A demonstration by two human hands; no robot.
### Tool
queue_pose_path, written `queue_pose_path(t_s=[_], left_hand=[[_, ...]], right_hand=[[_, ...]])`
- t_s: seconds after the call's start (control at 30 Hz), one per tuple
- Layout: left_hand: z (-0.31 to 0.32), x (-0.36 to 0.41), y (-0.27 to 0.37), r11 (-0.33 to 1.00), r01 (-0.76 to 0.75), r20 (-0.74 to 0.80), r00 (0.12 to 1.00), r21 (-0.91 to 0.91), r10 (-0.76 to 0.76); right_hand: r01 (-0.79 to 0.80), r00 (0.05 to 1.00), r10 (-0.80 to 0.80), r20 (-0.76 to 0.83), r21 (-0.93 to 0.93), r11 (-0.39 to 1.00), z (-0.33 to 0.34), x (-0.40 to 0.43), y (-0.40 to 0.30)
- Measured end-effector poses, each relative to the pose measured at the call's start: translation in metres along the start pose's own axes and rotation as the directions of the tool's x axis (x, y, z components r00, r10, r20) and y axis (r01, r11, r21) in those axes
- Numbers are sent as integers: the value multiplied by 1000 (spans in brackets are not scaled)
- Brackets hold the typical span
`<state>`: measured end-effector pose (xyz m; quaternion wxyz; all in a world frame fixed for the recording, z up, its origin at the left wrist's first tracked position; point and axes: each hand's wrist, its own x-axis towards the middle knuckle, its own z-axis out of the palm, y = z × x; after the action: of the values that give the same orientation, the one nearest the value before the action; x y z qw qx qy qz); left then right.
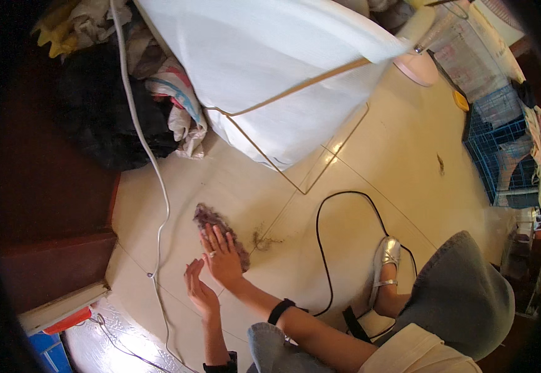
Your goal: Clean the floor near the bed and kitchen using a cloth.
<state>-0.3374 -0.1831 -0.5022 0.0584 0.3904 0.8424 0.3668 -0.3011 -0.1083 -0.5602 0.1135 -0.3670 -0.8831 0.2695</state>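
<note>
My right hand (221,259) lies flat on a dark purple, fluffy cloth (209,215), fingers slightly spread and a ring on one of them. The cloth is pressed against cream floor tiles (279,275), and part of it is hidden under the palm. Just left of it, my left hand (200,291) is raised with lightly bent fingers and holds nothing. Its fingertips come close to the right hand; whether they touch I cannot tell. A smear of dark dirt (264,240) marks the tiles to the right of the cloth.
A large white fabric bag (275,60) with a thin metal frame stands ahead. A white cable (165,205) runs down the left, a black cable (318,228) loops at right near my silver shoe (388,254). A blue wire cage (498,149) stands far right, dark wooden furniture (56,261) left.
</note>
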Motion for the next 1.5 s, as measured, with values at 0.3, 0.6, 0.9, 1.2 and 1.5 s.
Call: queue_pose_path(t_s=[0.3, 0.6, 0.9, 1.2, 1.5], left_hand=[[30, 53, 47, 991, -113, 37, 993, -74, 116], [54, 62, 65, 973, -195, 30, 979, -123, 200], [11, 25, 42, 992, 2, -50, 999, -129, -8], [-5, -22, -11, 979, 124, -89, 986, -165, -140], [-14, 3, 25, 994, 95, -75, 992, -57, -99]], right_hand=[[-69, 997, 77, 31, -210, 975, -86, -52, 133], [-307, 952, 285, -113, -350, 885, -170, -52, 243], [-287, 949, 213, -234, -358, 888, -251, -7, 383], [28, 877, 223, 426, -507, 862, -358, 24, 433], [-139, 808, 333, 486, -393, 909, -463, 4, 371]])
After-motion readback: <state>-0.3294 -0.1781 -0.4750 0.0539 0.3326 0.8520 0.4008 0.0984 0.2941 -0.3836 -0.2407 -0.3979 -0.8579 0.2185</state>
